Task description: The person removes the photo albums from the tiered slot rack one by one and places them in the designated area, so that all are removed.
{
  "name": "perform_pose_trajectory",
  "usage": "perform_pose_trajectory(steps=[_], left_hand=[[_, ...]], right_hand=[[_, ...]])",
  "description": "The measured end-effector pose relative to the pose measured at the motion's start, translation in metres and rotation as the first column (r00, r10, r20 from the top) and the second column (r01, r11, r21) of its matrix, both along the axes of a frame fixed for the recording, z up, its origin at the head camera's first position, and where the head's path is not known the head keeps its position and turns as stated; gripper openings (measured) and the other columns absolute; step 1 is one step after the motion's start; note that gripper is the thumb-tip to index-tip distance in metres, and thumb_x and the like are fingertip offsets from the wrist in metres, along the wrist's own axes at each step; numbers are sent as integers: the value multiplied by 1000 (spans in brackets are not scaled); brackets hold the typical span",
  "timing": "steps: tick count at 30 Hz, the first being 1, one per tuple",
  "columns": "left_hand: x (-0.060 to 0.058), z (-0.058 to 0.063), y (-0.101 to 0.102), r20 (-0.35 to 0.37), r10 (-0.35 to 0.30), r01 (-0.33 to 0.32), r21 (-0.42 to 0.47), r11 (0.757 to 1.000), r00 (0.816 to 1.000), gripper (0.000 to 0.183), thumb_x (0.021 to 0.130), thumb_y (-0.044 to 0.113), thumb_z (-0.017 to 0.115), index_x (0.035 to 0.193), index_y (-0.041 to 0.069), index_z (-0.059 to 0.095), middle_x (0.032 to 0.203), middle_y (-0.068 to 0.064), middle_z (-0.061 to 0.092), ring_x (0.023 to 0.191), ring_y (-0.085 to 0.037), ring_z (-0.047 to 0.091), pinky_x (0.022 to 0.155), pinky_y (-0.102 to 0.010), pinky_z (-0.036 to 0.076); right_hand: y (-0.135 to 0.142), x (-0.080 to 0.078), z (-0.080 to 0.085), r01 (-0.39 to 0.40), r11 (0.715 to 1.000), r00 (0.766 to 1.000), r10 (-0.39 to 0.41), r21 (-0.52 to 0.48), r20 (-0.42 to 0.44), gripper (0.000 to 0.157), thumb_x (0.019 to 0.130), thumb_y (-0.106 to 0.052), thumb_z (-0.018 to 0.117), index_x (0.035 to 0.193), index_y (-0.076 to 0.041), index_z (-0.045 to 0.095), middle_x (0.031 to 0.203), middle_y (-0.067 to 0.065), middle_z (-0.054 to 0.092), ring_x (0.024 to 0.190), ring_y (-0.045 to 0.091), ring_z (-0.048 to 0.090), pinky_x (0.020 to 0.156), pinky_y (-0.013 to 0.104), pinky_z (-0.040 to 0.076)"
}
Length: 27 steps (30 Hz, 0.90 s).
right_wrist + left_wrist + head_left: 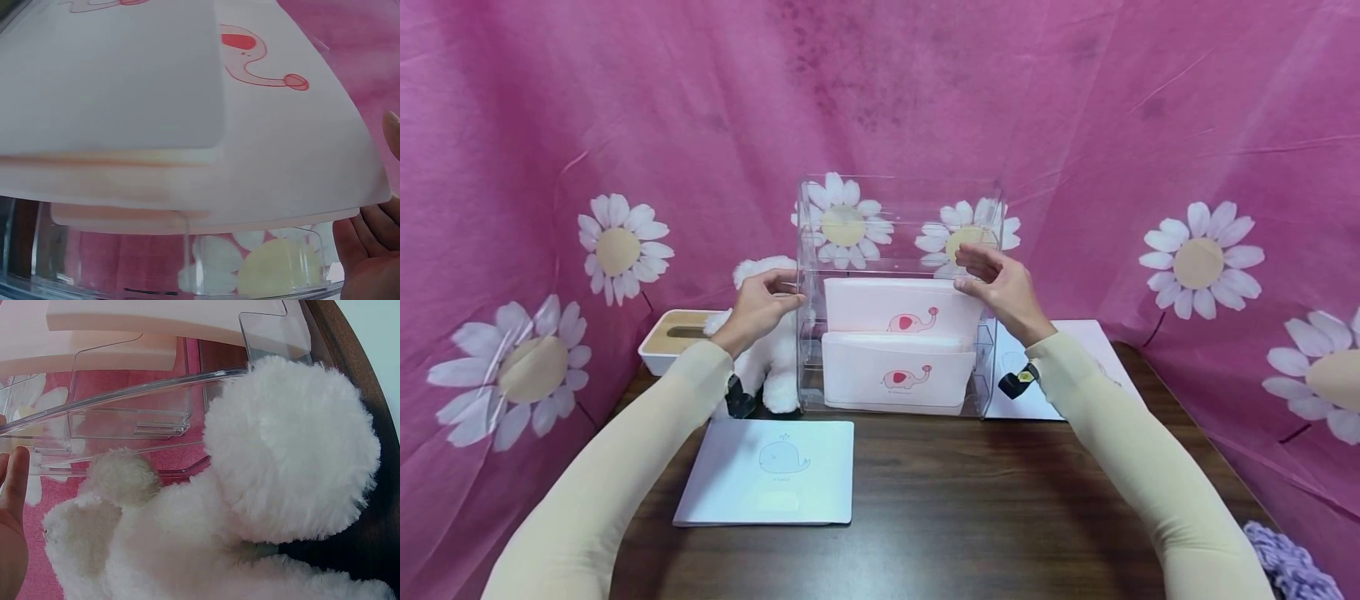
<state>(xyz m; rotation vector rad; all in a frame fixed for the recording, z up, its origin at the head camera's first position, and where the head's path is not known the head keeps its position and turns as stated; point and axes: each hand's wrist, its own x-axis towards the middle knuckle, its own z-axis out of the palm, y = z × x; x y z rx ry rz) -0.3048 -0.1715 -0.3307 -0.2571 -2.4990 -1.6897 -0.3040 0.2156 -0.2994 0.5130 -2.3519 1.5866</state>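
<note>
A clear acrylic rack [898,265] stands on the table. In it are two white booklets with red elephant drawings: a rear one [857,307] and a lower front one [857,371]. My left hand [760,307] is at the rack's left side; in the left wrist view its fingers [14,487] pinch the edge of the clear side panel. At the rear booklet's upper right corner, my right hand [1002,292] touches it with loosely extended fingers. In the right wrist view, those fingers [374,237] lie by the booklet's edge, with the thumb apart.
A white booklet with a whale drawing [775,492] lies front left. Left of the rack sit a fluffy white plush toy [781,367] and a white box with a wooden lid [658,362]. White sheets [1078,333] lie at right. Purple knitted material [1292,562] is near the right corner.
</note>
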Motion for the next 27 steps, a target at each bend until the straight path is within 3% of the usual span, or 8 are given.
perform_pose_trajectory(steps=[6,14,17,22,27], left_hand=[[-1,-1,-1,2,1,-1,7,1000,1000,48,92,9,71,139,5,60,126,-21,66,115,-30,65,79,-15,51],[-1,-1,0,-4,-5,5,14,1000,1000,48,92,8,71,139,3,59,126,-21,65,117,-32,65,80,-16,52],[-1,-1,0,-5,-2,2,15,1000,1000,48,92,8,71,139,3,59,126,-21,66,117,-32,65,80,-16,52],[-1,-2,0,-11,0,0,0,1000,1000,48,92,9,71,139,4,59,126,-22,65,118,-32,64,82,-17,52],[-1,-1,-1,-9,6,-6,-17,1000,1000,48,93,10,71,139,6,60,127,-19,66,119,-30,63,83,-20,52]], right_hand=[[-4,0,-5,-27,999,999,27,19,21,61,88,-11,78,144,-10,56,140,20,62,130,29,61,95,12,51],[-11,3,-13,-38,998,999,36,59,39,62,87,-14,80,144,-12,56,139,16,65,128,29,62,88,9,51],[-13,4,-15,-43,996,998,40,74,39,63,86,-15,81,144,-11,57,139,14,65,130,26,60,93,13,50],[-16,4,-21,-47,996,998,45,77,32,63,83,-17,84,141,-10,59,140,9,66,139,20,53,116,33,42],[-18,3,-24,-42,997,999,40,63,32,63,82,-17,85,140,-11,61,140,9,65,143,19,48,121,44,35]])
